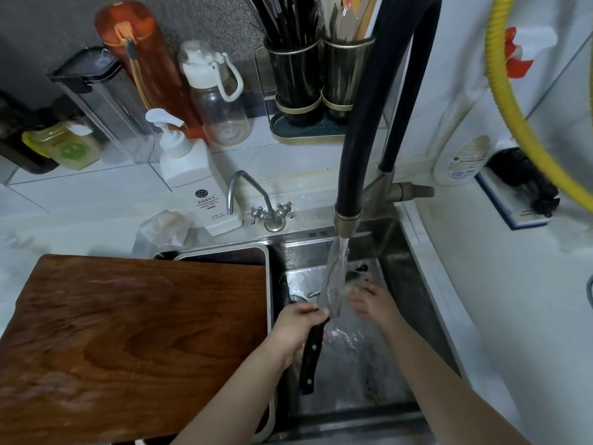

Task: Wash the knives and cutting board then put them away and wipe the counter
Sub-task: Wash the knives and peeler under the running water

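A knife (313,351) with a black riveted handle is held over the steel sink (414,284), its blade up in the running stream from the black faucet (356,133). My left hand (296,329) grips the knife where handle meets blade. To the right of the blade is my right hand (369,300), blurred in the water, its fingers against the blade's side. A large brown wooden cutting board (128,342) lies flat across the left part of the sink and the counter.
A white soap pump bottle (192,175), a small chrome tap (256,203), bottles and jars stand behind the sink. Two black utensil holders (317,78) sit at the back. A yellow hose (513,107) curves at the right over the white counter (500,300).
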`<state>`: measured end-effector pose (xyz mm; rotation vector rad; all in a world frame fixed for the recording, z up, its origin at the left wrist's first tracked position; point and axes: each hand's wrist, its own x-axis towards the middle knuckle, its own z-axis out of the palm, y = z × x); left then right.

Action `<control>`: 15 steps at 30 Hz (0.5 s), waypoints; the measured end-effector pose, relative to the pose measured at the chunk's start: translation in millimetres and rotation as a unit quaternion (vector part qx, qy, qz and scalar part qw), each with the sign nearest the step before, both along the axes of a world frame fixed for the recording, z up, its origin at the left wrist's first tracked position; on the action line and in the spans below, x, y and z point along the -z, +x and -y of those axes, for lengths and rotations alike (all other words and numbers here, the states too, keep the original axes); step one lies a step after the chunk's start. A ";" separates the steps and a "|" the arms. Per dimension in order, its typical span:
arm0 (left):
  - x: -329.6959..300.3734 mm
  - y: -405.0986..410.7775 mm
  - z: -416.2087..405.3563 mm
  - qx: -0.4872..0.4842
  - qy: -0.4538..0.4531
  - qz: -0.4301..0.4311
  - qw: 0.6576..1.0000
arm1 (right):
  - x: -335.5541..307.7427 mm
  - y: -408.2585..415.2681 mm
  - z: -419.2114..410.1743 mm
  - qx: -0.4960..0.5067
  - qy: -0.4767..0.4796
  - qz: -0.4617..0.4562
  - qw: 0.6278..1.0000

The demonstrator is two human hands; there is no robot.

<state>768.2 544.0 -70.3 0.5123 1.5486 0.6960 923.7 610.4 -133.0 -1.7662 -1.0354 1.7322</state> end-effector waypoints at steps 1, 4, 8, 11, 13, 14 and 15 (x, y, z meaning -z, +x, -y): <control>0.6 2.6 -6.6 0.014 0.005 -0.024 1.000 | 3.3 3.6 6.8 0.012 -0.017 -0.002 1.000; 0.7 11.2 -32.3 0.061 0.006 -0.066 0.996 | 13.8 15.9 30.6 0.041 -0.070 -0.009 0.997; -6.2 28.0 -66.2 0.102 -0.027 -0.030 0.994 | 22.7 30.9 58.0 0.061 -0.105 0.004 0.993; -12.3 39.9 -87.7 0.117 -0.092 0.029 0.988 | 19.4 36.6 68.8 0.074 -0.120 0.000 0.990; -11.0 44.9 -98.7 0.092 -0.124 0.074 0.985 | 14.5 37.3 69.9 0.087 -0.121 -0.010 0.989; -10.5 47.2 -102.1 0.075 -0.133 0.093 0.984 | 11.1 37.0 69.2 0.097 -0.118 -0.017 0.988; -9.2 48.6 -104.3 0.063 -0.135 0.101 0.984 | 6.8 34.7 67.2 0.118 -0.114 -0.036 0.986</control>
